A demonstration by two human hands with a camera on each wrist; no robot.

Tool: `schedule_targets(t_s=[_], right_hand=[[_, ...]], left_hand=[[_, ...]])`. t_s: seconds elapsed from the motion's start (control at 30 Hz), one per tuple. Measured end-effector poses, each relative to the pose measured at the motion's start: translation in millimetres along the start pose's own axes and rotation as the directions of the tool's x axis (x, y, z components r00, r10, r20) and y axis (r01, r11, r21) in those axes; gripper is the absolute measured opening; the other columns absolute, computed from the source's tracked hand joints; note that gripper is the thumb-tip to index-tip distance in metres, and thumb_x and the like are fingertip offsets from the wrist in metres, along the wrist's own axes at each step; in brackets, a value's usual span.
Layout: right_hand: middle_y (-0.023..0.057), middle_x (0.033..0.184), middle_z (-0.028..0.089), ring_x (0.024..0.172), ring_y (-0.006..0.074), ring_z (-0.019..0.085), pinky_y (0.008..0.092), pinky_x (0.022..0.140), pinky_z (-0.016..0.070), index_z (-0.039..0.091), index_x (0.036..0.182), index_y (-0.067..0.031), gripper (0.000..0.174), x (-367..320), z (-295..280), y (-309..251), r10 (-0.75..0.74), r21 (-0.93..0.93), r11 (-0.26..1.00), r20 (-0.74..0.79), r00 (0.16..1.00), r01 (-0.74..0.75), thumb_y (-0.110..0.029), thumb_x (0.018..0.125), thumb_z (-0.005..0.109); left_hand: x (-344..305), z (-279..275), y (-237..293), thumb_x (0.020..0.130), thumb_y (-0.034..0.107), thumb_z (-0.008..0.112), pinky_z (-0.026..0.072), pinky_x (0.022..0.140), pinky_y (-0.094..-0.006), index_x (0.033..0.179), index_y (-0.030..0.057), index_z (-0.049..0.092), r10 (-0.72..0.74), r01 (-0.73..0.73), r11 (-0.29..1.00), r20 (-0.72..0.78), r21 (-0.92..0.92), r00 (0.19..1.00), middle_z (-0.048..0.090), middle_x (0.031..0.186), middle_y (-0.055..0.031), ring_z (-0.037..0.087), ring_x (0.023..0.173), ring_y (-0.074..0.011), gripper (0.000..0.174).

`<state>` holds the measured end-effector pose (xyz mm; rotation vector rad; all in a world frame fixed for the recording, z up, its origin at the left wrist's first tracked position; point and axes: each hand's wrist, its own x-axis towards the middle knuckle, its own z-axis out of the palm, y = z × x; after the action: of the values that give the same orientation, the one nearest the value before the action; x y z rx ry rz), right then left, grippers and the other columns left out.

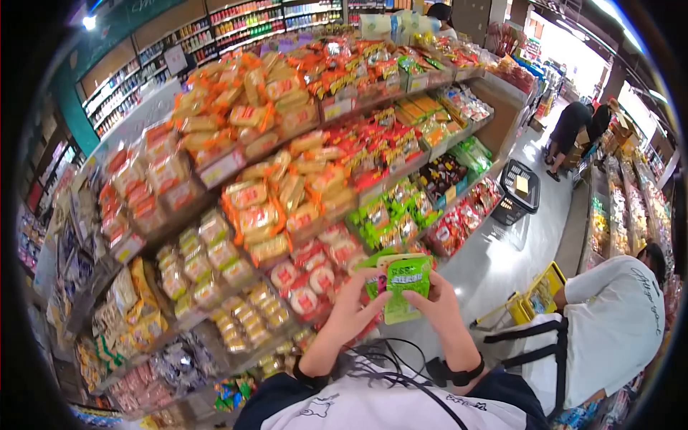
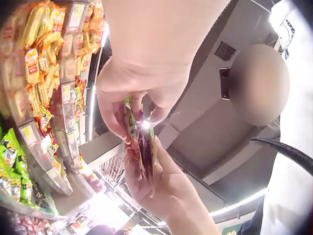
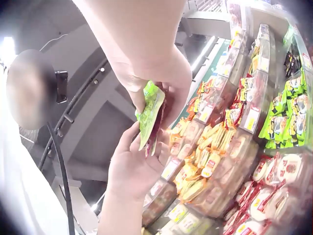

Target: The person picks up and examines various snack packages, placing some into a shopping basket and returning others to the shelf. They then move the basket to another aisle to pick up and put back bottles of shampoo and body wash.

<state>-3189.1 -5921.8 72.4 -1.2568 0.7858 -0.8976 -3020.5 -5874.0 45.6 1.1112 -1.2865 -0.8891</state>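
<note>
Two hands, left [image 1: 355, 301] and right [image 1: 437, 308], sandwich the green packet [image 1: 407, 283].

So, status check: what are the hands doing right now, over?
Left hand and right hand both grip the green snack packet. Packet held off the snack shelf. Nothing blocking the fingers.

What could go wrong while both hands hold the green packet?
1. The left hand and right hand grip the green packet at its sides; the second packet behind it may slip out.
2. A person in a white shirt is close on the right; a sideways step might bump them.
</note>
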Motion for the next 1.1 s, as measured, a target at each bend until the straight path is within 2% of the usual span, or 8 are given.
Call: schedule_targets(t_s=[0.23,0.4,0.47,0.63,0.8,0.83,0.9,1.1], right_hand=[[0.0057,0.098,0.059,0.085,0.0102,0.056,0.0245,0.074,0.0452,0.049,0.11,0.0006,0.037,91.4,-43.8,-14.8,0.032,0.089,0.996,-0.06,0.998,-0.027,-0.006,0.076,0.061],[0.0056,0.097,0.059,0.083,0.0109,0.057,0.0246,0.072,0.046,0.049,0.109,0.0007,0.035,139.3,-57.4,-33.1,0.07,0.179,0.981,0.021,0.997,-0.073,-0.008,0.077,0.06],[0.0062,0.098,0.059,0.084,0.0113,0.057,0.0248,0.072,0.0461,0.049,0.109,0.0009,0.035,161.5,-67.5,-22.2,0.076,0.143,0.986,0.066,0.995,-0.084,-0.007,0.077,0.059],[0.0054,0.097,0.059,0.083,0.0109,0.057,0.0244,0.073,0.0454,0.05,0.108,-0.0002,0.033,216.4,-101.8,-7.0,0.195,0.041,0.977,0.244,0.95,-0.211,-0.005,0.077,0.06],[0.0041,0.092,0.06,0.081,0.0092,0.056,0.0237,0.071,0.0451,0.053,0.104,0.0011,0.03,283.6,-145.6,-3.6,0.242,-0.074,0.97,0.418,0.875,-0.233,-0.007,0.076,0.062],[0.0034,0.088,0.059,0.071,0.0081,0.056,0.0218,0.058,0.0462,0.054,0.105,-0.0016,0.034,295.5,-158.5,2.2,0.195,-0.011,0.977,0.438,0.878,-0.211,-0.014,0.076,0.065],[0.0024,0.088,0.059,0.07,0.0074,0.055,0.0208,0.055,0.0451,0.054,0.105,-0.0019,0.034,319.8,-188.5,0.8,0.163,-0.004,0.983,0.471,0.867,-0.182,-0.014,0.076,0.065],[0.0029,0.09,0.06,0.072,0.0062,0.055,0.0207,0.059,0.045,0.054,0.105,-0.0002,0.033,378.3,-270.7,3.7,0.287,0.002,0.946,0.46,0.84,-0.324,-0.009,0.075,0.064]], left_hand=[[109.9,7.8,0.1,0.08,0.001,0.057,0.0431,0.076,-0.0217,0.119,-0.0008,0.038,-0.087,0.129,0.973,0.209,-0.192,0.974,0.049,0.106,-0.0076,0.05,0.093,-0.0101,0.043],[138.6,12.1,-1.2,0.079,-0.002,0.057,0.0419,0.084,-0.0256,0.123,-0.0016,0.035,-0.184,0.23,0.891,0.151,-0.393,0.971,0.04,0.118,-0.0095,0.046,0.103,-0.0134,0.049],[145.8,18.1,-22.7,0.078,-0.003,0.057,0.0413,0.084,-0.0259,0.124,-0.001,0.034,-0.102,0.115,0.89,0.054,-0.441,0.993,0.04,0.118,-0.0093,0.047,0.102,-0.0139,0.051],[167.2,33.3,-28.8,0.081,0.002,0.054,0.0382,0.073,-0.0219,0.122,0.0027,0.04,-0.237,0.162,0.881,-0.12,-0.444,0.964,0.054,0.09,-0.0023,0.048,0.081,-0.0061,0.043],[215.8,77.9,-60.7,0.082,0.004,0.054,0.033,0.064,-0.0196,0.114,0.0046,0.046,-0.332,0.204,0.919,-0.381,-0.338,0.863,0.048,0.078,0.0029,0.042,0.071,-0.0038,0.033],[227.2,88.7,-70.0,0.081,0.004,0.054,0.0326,0.063,-0.0196,0.114,0.0046,0.046,-0.346,0.218,0.92,-0.412,-0.327,0.843,0.047,0.077,0.0032,0.042,0.071,-0.0035,0.033],[252.5,113.2,-79.8,0.082,0.005,0.054,0.0304,0.06,-0.0196,0.112,0.0045,0.046,-0.37,0.227,0.909,-0.425,-0.35,0.826,0.043,0.074,0.0047,0.037,0.067,-0.0025,0.031],[299.7,170.5,-90.1,0.085,0.007,0.049,0.0371,0.084,-0.0265,0.119,0.0047,0.042,-0.43,0.355,0.891,-0.277,-0.283,0.859,0.05,0.104,-0.0048,0.048,0.096,-0.0127,0.035]])
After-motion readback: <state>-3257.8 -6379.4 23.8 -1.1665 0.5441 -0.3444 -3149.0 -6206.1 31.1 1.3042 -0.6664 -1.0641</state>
